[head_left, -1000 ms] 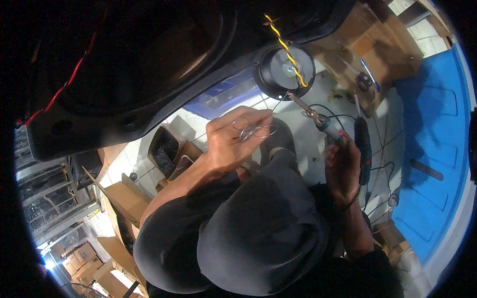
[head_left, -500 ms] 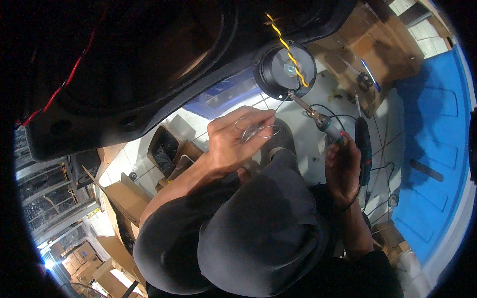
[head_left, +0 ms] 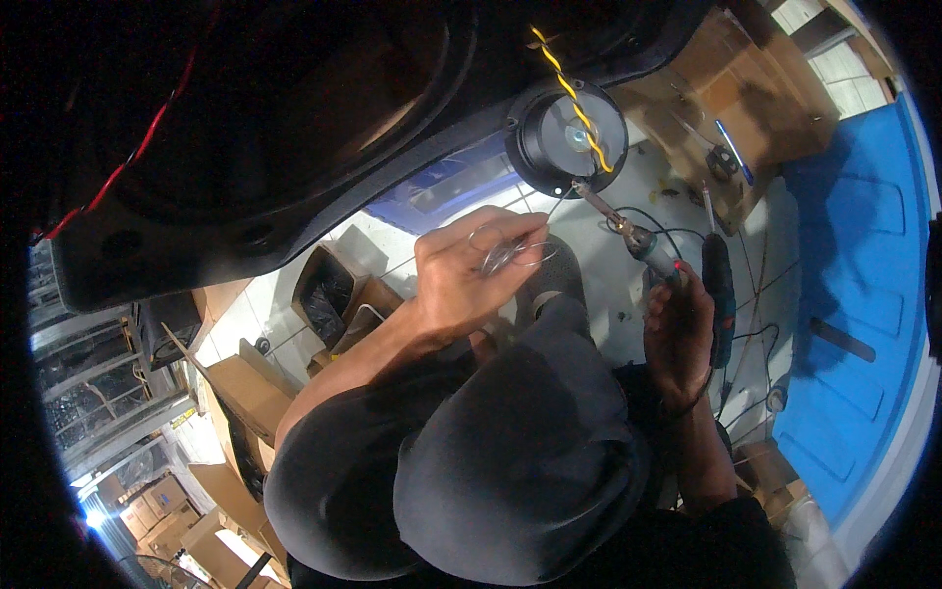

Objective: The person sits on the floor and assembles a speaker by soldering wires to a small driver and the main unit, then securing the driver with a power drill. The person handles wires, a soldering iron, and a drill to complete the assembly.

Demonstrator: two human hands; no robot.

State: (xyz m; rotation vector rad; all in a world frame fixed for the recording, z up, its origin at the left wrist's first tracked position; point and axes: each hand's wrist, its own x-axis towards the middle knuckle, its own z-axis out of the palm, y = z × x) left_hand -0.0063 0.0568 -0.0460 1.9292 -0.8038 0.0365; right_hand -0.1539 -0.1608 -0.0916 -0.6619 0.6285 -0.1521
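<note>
My left hand point(head_left: 453, 273) is closed on a loose coil of thin solder wire point(head_left: 502, 257), whose free end reaches up toward the rim of a round black speaker point(head_left: 525, 157). My right hand point(head_left: 679, 339) grips the handle of a soldering iron point(head_left: 640, 240). The iron's tip is at the speaker's lower rim, close to the solder's end; whether the two touch is too small to tell. A twisted yellow and black wire point(head_left: 566, 83) hangs across the speaker's grey face and ends near that rim.
A large black moulded panel point(head_left: 294, 187) spans the top, with a red wire point(head_left: 108, 189) on it. Beside my right hand is a black-handled screwdriver point(head_left: 719, 285). Scissors point(head_left: 724, 162) and a pen point(head_left: 734, 152) lie by a cardboard box point(head_left: 775, 98). A blue panel point(head_left: 854, 285) stands at the right.
Hardly anything differs. The whole view has shifted very slightly, while both hands, the solder and the iron keep their places by the speaker's rim.
</note>
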